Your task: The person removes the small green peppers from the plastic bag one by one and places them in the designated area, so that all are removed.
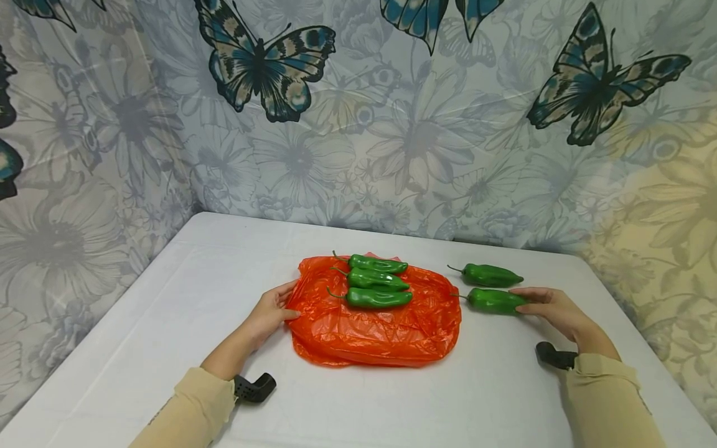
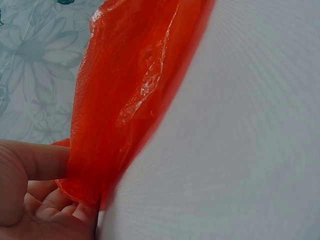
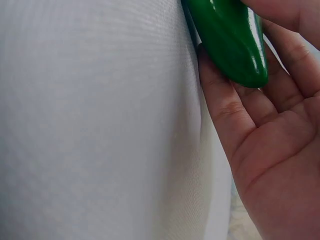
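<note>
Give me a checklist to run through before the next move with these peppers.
1. Left grip pinching the red plastic bag at its left edge: ok.
2. Right grip on the nearer loose pepper, at its tip end: ok.
3. Firmness of that hold: cannot tell.
4. Three peppers side by side on the red plastic bag: ok.
5. Farther loose pepper on it too: not ok, lies on the table.

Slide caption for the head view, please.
Left hand pinches a red bag topped with three green peppers; right hand grips another pepper.
</note>
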The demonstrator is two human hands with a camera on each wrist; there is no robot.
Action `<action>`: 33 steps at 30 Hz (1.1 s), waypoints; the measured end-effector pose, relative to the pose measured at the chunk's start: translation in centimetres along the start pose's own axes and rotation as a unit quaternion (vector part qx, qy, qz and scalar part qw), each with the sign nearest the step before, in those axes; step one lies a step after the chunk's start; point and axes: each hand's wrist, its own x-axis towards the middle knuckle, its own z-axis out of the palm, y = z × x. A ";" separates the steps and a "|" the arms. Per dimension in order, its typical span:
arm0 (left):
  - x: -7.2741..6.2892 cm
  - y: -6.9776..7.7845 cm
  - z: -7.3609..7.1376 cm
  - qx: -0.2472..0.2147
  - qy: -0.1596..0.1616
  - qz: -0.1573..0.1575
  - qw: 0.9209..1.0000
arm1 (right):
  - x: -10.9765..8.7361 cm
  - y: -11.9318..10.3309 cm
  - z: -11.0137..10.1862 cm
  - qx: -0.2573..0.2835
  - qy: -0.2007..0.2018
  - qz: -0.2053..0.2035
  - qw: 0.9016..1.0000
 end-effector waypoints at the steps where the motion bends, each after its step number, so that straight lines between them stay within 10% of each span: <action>1: 0.0 0.0 0.0 0.001 0.000 0.001 1.000 | 0.0 0.0 0.0 0.002 0.001 -0.001 1.000; 33: 0.1 0.0 0.0 0.003 0.000 0.002 1.000 | -0.6 -1.1 -0.6 0.034 0.086 -0.019 0.996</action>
